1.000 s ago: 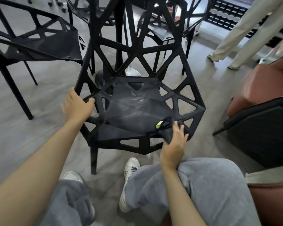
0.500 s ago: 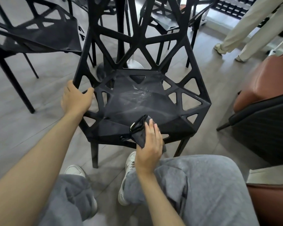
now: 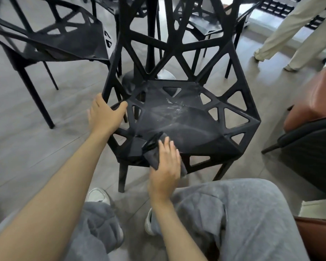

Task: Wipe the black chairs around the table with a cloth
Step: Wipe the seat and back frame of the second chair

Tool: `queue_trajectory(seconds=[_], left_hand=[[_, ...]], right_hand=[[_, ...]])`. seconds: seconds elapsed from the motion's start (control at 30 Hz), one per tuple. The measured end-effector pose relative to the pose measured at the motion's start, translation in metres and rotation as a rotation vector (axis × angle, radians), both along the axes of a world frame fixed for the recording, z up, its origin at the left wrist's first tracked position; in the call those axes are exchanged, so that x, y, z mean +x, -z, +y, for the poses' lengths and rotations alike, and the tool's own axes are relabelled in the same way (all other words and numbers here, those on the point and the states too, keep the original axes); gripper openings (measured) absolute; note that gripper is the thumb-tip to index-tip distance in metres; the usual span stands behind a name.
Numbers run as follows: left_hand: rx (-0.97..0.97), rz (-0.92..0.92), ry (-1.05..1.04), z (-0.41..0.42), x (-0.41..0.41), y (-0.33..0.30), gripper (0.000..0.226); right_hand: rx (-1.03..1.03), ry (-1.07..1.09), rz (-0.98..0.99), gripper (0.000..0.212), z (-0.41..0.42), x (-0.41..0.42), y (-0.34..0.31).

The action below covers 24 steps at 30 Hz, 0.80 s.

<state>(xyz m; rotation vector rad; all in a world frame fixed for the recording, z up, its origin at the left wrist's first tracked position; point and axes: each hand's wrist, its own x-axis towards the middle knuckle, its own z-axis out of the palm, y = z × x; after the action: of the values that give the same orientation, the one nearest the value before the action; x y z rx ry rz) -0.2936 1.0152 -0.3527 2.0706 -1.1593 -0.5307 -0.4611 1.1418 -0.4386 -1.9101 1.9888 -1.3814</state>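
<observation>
Second black chair (image 3: 51, 40): at 10 o'clock, on the floor. Left hand (image 3: 104, 113): fingers curled round the left edge of the black chair (image 3: 186, 117), centre frame. Cloth (image 3: 154, 149): dark, on the seat's front edge at 6 o'clock. Right hand (image 3: 165, 170): fingers straight, pressing the cloth flat.

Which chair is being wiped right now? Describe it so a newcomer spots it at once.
Start at the table pedestal at top centre; the black chair directly in front of it, nearest the camera, is the one. Unlike the chair to the left, it has wet streaks on its seat, the left hand gripping its side frame and the right hand pressing a dark cloth on its front edge.
</observation>
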Motion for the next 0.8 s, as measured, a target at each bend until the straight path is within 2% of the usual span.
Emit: queue_trajectory(seconds=[0.07,0.13,0.2,0.27,0.33,0.43,0.5,0.57,0.7,0.8], left_hand=[[0.011,0.073,0.029,-0.002,0.009,0.001,0.093],[0.0,0.131,0.065,-0.002,0.015,0.001,0.086],[-0.019,0.169,0.091,-0.005,0.017,-0.001,0.074],[-0.029,0.208,0.098,-0.006,0.018,-0.003,0.071],[-0.011,0.248,0.11,-0.006,0.018,-0.007,0.077],[0.021,0.271,0.091,-0.004,0.018,-0.009,0.096],[0.028,0.267,0.077,-0.004,0.018,-0.007,0.1],[0.042,0.259,0.072,-0.003,0.018,-0.007,0.098],[0.043,0.231,0.081,-0.001,0.014,-0.013,0.096],[0.041,0.216,0.076,-0.003,0.014,-0.011,0.085]], right_hand=[[-0.034,-0.146,0.085,0.053,0.005,0.044,0.004],[-0.039,-0.232,0.122,0.052,0.005,0.067,0.005],[-0.049,-0.29,0.185,0.051,-0.003,0.061,0.005],[-0.082,-0.343,0.292,0.046,-0.007,0.033,0.006],[-0.097,-0.287,0.314,0.05,-0.011,-0.01,0.004],[-0.03,-0.054,0.221,0.072,-0.013,-0.072,-0.001],[0.061,0.09,0.092,0.079,-0.012,-0.083,-0.006],[0.12,0.142,0.038,0.08,-0.013,-0.067,-0.011],[0.131,-0.113,0.147,0.073,-0.012,0.003,-0.016],[0.162,-0.296,0.188,0.069,-0.003,0.061,-0.018]])
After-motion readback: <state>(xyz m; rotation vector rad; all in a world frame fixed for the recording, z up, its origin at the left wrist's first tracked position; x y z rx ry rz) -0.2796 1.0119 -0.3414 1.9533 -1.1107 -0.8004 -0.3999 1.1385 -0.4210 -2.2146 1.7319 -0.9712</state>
